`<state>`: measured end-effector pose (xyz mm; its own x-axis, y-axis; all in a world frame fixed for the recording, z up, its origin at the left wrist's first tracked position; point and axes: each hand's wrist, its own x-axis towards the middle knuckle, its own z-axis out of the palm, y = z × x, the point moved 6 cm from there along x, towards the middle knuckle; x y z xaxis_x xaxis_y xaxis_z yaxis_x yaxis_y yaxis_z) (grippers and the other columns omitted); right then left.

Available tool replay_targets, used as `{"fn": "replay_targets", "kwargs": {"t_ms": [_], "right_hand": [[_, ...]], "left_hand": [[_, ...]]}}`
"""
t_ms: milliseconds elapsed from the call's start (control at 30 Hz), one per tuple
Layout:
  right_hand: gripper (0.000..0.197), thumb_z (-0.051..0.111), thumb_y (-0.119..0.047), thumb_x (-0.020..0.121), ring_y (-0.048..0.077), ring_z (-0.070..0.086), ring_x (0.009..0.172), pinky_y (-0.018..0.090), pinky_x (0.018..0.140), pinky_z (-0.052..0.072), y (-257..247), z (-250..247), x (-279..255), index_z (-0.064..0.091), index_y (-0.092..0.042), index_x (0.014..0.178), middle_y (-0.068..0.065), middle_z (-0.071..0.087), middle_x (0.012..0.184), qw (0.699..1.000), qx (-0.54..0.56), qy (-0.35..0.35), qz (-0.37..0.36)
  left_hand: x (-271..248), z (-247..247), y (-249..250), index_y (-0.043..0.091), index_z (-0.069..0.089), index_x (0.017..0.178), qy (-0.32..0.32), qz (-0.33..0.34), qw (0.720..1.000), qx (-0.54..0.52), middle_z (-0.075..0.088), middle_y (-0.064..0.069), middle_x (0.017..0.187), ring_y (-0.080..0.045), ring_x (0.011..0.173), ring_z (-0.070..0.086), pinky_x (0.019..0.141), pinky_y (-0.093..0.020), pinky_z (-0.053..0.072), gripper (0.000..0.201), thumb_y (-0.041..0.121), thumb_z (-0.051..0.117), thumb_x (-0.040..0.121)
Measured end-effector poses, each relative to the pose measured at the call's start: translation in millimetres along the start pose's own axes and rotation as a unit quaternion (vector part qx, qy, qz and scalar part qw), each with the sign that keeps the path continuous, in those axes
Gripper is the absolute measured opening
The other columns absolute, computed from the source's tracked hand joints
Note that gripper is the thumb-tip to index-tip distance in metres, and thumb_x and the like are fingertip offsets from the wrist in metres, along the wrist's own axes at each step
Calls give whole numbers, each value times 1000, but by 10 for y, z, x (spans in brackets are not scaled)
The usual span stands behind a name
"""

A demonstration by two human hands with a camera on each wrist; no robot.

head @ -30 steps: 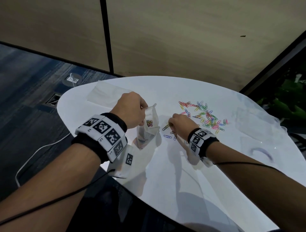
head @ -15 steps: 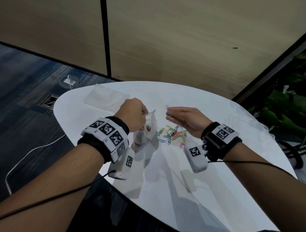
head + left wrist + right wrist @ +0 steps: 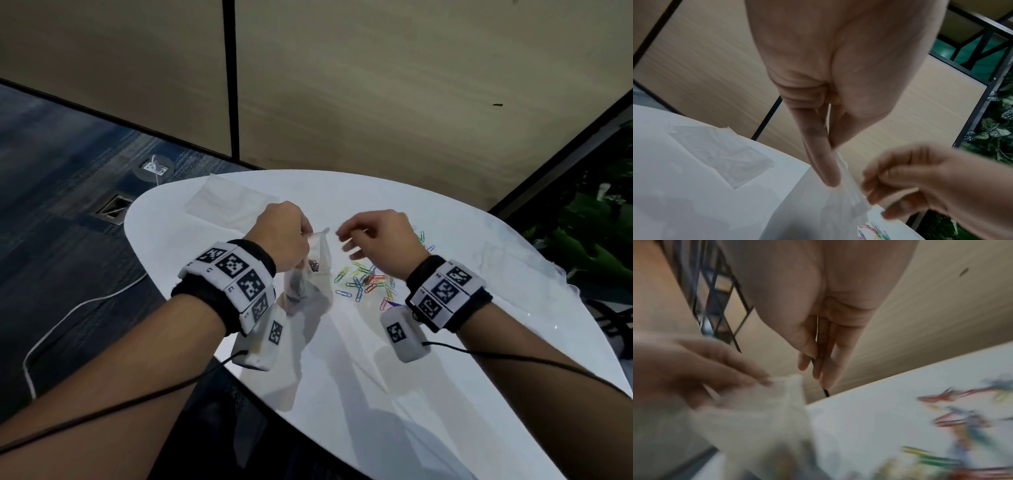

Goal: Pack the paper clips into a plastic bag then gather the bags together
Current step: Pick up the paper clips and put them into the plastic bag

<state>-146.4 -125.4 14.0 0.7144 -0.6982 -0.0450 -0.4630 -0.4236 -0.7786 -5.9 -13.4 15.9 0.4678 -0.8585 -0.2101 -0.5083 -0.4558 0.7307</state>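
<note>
My left hand (image 3: 294, 236) pinches the top edge of a small clear plastic bag (image 3: 310, 277) and holds it upright just above the white table (image 3: 342, 394). A few paper clips (image 3: 313, 264) show inside it. In the left wrist view the thumb and finger clamp the bag's rim (image 3: 838, 170). My right hand (image 3: 346, 241) hovers just right of the bag's mouth, thumb lying against the fingers (image 3: 828, 379); blur hides whether it holds a clip. Loose coloured paper clips (image 3: 368, 282) lie scattered on the table below my right wrist.
A second clear bag (image 3: 229, 205) lies flat at the table's far left. More crumpled clear plastic (image 3: 507, 260) sits at the right edge. Beyond the table are a beige wall, blue carpet with a white cable (image 3: 68, 315), and plants (image 3: 589, 246) on the right.
My right hand left the clip pile, rose and swung left to the bag's mouth. The clips were dragged into a tighter heap nearer the bag. The left hand kept its hold.
</note>
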Motion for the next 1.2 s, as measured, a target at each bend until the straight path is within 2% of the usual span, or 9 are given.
{"fn": "replay_targets", "kwargs": {"t_ms": [133, 200, 267, 367, 500, 633, 800, 1067, 1200], "right_hand": [[39, 51, -26, 99, 19, 51, 130, 42, 111, 42, 495, 324, -163, 55, -24, 138, 1, 50, 147, 938, -319, -103, -89], [53, 54, -31, 97, 29, 42, 139, 47, 111, 40, 690, 651, -349, 42, -15, 147, 7, 36, 156, 866, -427, -169, -199], [59, 38, -36, 100, 33, 25, 147, 53, 114, 31, 941, 828, -443, 23, -18, 154, 7, 17, 164, 823, -489, -223, -184], [61, 12, -42, 100, 32, 8, 152, 54, 120, 16, 1195, 689, -352, 7, -23, 157, 2, 1, 166, 824, -518, -202, -112], [55, 19, -37, 105, 39, 9, 150, 57, 117, 23, 1482, 348, -247, 6, -22, 156, 3, -2, 166, 837, -525, -154, -3], [48, 48, -22, 100, 37, 49, 121, 41, 89, 50, 1530, 301, -172, 33, -15, 145, 11, 35, 150, 867, -482, -127, 1], [18, 50, 0, 93, 27, 62, 85, 31, 71, 50, 1268, 364, -80, 67, -4, 96, 11, 63, 99, 885, -456, -91, -25], [10, 75, -9, 82, 15, 70, 78, 23, 77, 55, 1394, -271, -93, 80, -16, 85, 1, 76, 87, 965, -74, 66, 243], [13, 72, 1, 83, 22, 74, 86, 27, 82, 60, 1141, -307, -95, 74, 5, 96, 22, 73, 105, 900, 313, 85, 293]], "left_hand": [[3, -54, -67, 5, 79, 98, -3, -5, 1000, 13, 78, -13, 86, -21, 70, 75, 75, -39, 64, 25, -3, 56, 91], [2, -78, -90, 4, 78, 101, -3, -9, 1000, 11, 77, -14, 87, -22, 69, 76, 73, -40, 65, 24, -2, 57, 91], [4, -88, -98, 5, 78, 101, -3, -13, 1000, 14, 77, -14, 86, -22, 70, 77, 74, -40, 65, 26, -2, 56, 91], [0, -70, -92, 6, 78, 100, -5, -17, 1000, 10, 77, -12, 84, -21, 68, 76, 74, -40, 65, 27, -3, 55, 90], [-2, -20, -52, 7, 78, 100, -12, -15, 1000, 14, 77, -12, 85, -20, 68, 76, 74, -39, 65, 27, -3, 56, 90], [-1, -12, -33, 7, 78, 100, -13, -13, 1000, 18, 77, -12, 83, -20, 67, 76, 74, -39, 65, 27, -4, 56, 89], [-13, 2, -19, 7, 78, 101, -15, -13, 1000, 19, 78, -13, 84, -21, 68, 77, 75, -39, 65, 29, -3, 54, 91], [-29, 9, -5, 9, 78, 102, -19, -13, 999, 23, 78, -12, 84, -19, 66, 77, 75, -37, 65, 29, -1, 52, 93], [-31, 28, 11, 8, 78, 100, -20, -11, 999, 23, 78, -12, 82, -20, 67, 77, 76, -37, 65, 29, -1, 52, 93]]}}
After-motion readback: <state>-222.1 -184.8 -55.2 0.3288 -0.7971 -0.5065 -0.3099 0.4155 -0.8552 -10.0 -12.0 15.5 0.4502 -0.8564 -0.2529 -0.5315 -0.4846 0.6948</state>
